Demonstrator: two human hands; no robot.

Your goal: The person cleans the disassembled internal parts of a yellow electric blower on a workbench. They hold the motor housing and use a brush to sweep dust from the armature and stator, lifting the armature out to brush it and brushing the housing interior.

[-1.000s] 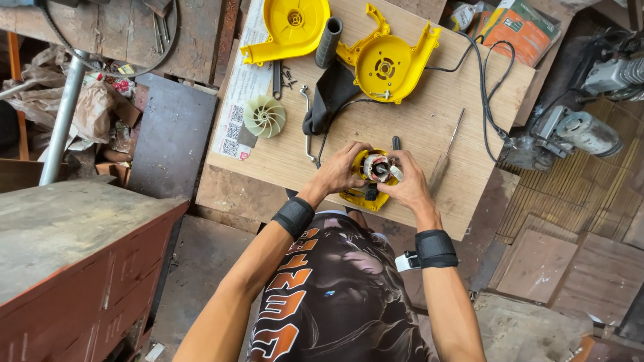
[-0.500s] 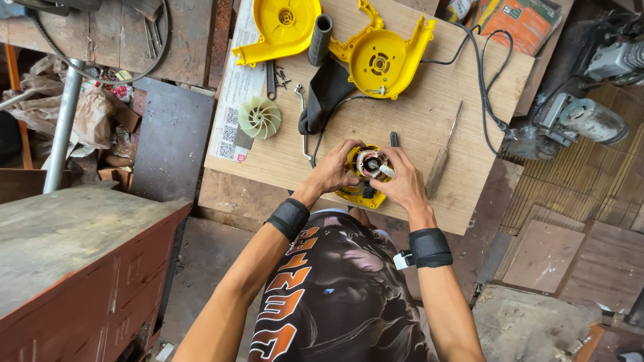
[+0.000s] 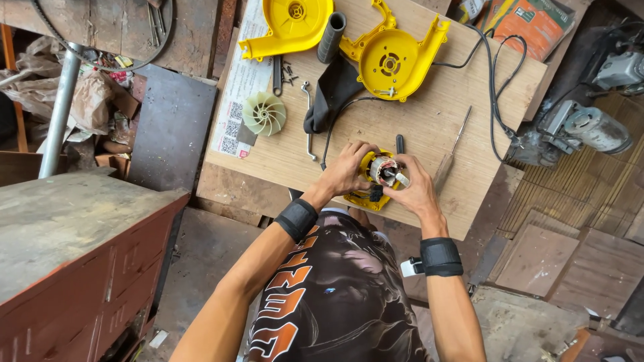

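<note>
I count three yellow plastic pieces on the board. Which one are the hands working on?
The small yellow motor housing at the near edge, gripped between left hand and right hand. The two big round yellow shells lie untouched.

you stand on a dusty concrete floor (image 3: 201, 248), a red metal cabinet (image 3: 74, 268) at your left, daylight overhead.

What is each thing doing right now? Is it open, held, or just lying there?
Left hand: gripping the motor housing.
Right hand: gripping it from the other side.
Motor housing: yellow, open, held on the board.
Yellow shell halves: apart, lying open.
Fan wheel: off, lying flat.
Screwdriver: lying untouched.
</note>
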